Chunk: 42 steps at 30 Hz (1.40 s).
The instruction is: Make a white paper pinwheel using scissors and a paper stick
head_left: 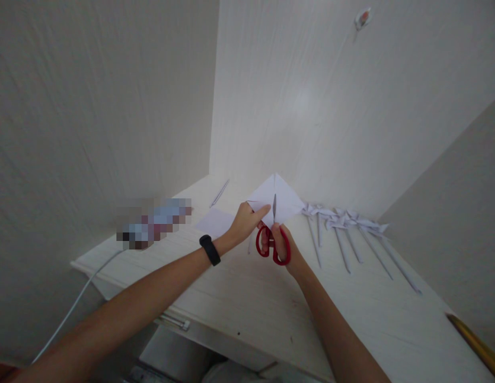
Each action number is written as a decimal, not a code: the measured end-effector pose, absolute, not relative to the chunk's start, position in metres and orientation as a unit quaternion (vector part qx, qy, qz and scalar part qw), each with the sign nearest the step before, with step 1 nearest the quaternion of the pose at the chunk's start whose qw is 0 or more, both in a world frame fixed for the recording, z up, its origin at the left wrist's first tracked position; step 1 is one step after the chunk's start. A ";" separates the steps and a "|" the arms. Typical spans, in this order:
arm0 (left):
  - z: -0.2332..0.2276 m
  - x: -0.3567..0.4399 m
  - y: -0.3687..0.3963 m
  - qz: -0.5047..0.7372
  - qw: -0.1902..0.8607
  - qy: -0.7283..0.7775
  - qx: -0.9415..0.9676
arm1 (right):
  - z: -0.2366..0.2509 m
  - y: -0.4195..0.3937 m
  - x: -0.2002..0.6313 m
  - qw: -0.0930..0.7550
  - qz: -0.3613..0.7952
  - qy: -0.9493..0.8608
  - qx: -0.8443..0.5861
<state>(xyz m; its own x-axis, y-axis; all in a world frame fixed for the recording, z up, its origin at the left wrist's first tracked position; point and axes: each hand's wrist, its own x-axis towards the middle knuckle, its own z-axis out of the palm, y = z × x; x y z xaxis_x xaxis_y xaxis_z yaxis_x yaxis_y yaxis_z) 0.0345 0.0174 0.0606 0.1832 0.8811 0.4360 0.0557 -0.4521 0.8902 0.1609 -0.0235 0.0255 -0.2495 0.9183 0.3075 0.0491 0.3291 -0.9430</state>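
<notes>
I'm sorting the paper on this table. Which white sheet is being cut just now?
The folded sheet held up by the left hand, with the red scissors cutting into it; the other sheet lies flat, untouched.

Left hand point(244, 222), black band on wrist, pinches folded white paper sheet point(279, 198) held up over pale wooden table point(271, 303); right hand point(279, 246) grips red-handled scissors point(272, 240), blades into paper edge. Row of white paper pinwheels point(345, 223) lies to the right
</notes>
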 end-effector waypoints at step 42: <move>0.052 0.015 0.058 0.747 0.413 0.325 0.407 | 0.026 -0.017 0.172 0.402 0.454 -0.656 -0.449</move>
<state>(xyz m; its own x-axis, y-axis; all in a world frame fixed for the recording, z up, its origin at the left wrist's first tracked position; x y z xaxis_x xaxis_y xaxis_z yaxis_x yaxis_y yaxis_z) 0.0154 0.0584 0.0522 -0.3284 0.8816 0.3389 -0.3527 -0.4473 0.8219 0.1724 -0.0170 0.0259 -0.2726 0.9547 0.1192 0.2238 0.1834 -0.9572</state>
